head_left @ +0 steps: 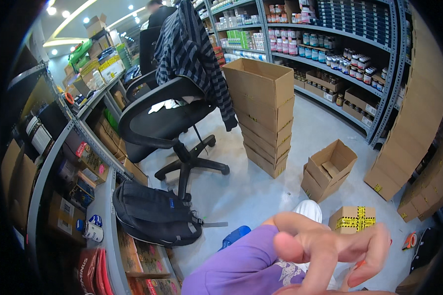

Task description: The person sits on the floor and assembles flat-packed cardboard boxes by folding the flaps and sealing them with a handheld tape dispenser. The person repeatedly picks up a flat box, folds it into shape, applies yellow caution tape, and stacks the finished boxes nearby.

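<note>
In the lower right, close to the camera, my right hand [332, 243] is raised with its fingers bent and spread apart. Nothing shows between them; red varnish marks some nails. The wrist and part of the palm fall below the lower edge. My left hand cannot be made out. Just past the fingers, a small closed carton [342, 222] with yellow-and-black tape sits on the floor, apart from the hand as far as I can see. Purple cloth [231, 270] with a white print lies left of the hand.
A tall stack of nested cartons [263, 103] and a shorter one [325, 179] stand ahead. Left are an office chair [177, 113] with a striped garment and a black backpack [155, 214]. Shelves of jars [339, 64] line the back; a long carton stack [408, 118] leans right.
</note>
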Tool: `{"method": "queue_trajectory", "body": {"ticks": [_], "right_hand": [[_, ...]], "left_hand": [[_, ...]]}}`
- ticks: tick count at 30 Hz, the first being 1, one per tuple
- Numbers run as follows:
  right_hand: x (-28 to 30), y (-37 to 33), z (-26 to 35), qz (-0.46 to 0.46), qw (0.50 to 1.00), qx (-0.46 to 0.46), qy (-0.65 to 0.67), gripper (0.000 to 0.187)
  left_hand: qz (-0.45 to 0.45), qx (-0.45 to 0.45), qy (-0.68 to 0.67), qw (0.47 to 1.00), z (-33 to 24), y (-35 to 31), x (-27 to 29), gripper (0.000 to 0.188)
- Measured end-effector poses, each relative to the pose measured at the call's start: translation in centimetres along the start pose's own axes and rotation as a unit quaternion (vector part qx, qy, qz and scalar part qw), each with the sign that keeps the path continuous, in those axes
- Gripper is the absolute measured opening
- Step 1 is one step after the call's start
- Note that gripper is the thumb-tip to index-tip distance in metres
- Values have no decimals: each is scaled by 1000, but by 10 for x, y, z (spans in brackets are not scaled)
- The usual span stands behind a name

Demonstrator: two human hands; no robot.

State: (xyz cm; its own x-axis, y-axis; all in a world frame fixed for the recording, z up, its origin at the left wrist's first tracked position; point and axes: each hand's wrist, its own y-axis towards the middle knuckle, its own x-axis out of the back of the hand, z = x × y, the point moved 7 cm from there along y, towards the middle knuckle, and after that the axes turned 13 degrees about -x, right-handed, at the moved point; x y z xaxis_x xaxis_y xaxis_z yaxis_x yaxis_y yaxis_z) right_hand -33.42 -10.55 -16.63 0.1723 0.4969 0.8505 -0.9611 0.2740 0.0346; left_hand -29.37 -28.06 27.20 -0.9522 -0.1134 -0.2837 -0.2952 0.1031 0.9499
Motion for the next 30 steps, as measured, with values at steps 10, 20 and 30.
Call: {"method": "queue_trajectory", "body": {"ticks": [10, 20, 30], "right_hand": [[-4, -4, 59, 62, 995, 69, 43, 59], [-7, -2, 81, 96, 990, 77, 72, 63], [-16, -6, 124, 133, 979, 102, 115, 67]], "left_hand": [[-7, 10, 41, 999, -23, -9, -13, 46], [-5, 12, 51, 999, -25, -9, -14, 44], [7, 9, 68, 998, -19, 2, -25, 44]]}}
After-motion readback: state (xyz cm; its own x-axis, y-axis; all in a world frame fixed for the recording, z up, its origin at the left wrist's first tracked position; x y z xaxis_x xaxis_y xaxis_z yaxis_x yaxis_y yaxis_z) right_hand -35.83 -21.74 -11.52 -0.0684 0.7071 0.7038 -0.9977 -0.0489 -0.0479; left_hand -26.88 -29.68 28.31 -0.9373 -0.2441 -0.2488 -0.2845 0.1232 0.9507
